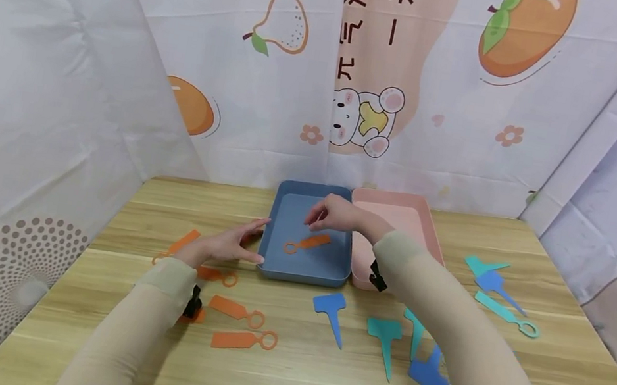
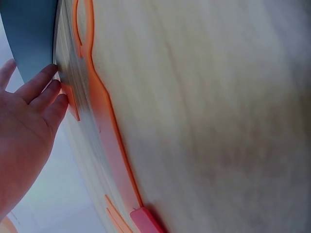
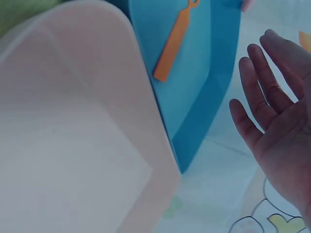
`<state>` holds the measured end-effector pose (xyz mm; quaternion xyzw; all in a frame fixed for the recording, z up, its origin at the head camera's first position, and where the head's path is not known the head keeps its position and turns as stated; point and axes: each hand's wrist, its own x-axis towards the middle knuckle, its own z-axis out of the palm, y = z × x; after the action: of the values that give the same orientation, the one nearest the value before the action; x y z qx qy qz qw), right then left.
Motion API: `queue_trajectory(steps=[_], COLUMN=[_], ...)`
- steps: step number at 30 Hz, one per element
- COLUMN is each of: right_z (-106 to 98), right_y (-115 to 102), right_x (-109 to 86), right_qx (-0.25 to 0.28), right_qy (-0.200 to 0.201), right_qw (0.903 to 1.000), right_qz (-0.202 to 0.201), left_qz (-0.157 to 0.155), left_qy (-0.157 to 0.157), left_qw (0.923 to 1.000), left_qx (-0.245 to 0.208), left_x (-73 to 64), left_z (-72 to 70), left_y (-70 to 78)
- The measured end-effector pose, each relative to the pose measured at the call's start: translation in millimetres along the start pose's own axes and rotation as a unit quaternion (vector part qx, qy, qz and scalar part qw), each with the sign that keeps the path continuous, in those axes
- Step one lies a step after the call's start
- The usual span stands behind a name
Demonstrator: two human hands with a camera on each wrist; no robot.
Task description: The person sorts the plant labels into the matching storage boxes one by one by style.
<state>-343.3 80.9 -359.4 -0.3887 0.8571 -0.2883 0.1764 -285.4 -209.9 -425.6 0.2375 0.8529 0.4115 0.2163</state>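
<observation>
My right hand hovers over the blue tray, its fingers loosely bent and nothing between them. Below it, one orange plant label with a ring end lies on the tray floor. In the right wrist view this hand is spread beside the same orange label. My left hand rests its fingertips at the tray's left wall, thumb near the front corner. Under and beside the left forearm lie several more orange labels, one of them close up in the left wrist view.
A pink tray adjoins the blue one on its right, partly behind my right forearm. Blue T-shaped labels and teal ones lie in front. At the far right are another blue label and a teal ring-ended label.
</observation>
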Motion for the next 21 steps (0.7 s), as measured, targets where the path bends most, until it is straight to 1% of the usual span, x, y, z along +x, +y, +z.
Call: queue_trajectory(steps=[4, 8, 11, 17, 21], right_z=[-2, 6, 17, 45, 63], right_y=[-6, -14, -22, -40, -52], right_x=[-5.1, -10.8, -15.2, -24.2, -29.4], right_qx=[0.000, 0.004, 0.005, 0.013, 0.031], right_qy=[-0.006, -0.021, -0.036, -0.071, -0.091], right_qw=[1.0000, 0.9997, 0.9985, 0.9906, 0.9869], right_qz=[-0.006, -0.015, -0.040, -0.116, -0.130], left_qz=[-0.002, -0.002, -0.002, -0.012, -0.010], left_qy=[0.000, 0.001, 0.001, 0.000, 0.002], left_qw=[1.0000, 1.0000, 1.0000, 0.9999, 0.9999], left_qx=[0.001, 0.004, 0.004, -0.006, -0.001], left_x=[0.3, 0.2, -0.4, -1.1, -1.8], left_z=[-0.1, -0.4, -0.1, 1.4, 1.9], left_y=[0.2, -0.7, -0.8, 1.5, 2.1])
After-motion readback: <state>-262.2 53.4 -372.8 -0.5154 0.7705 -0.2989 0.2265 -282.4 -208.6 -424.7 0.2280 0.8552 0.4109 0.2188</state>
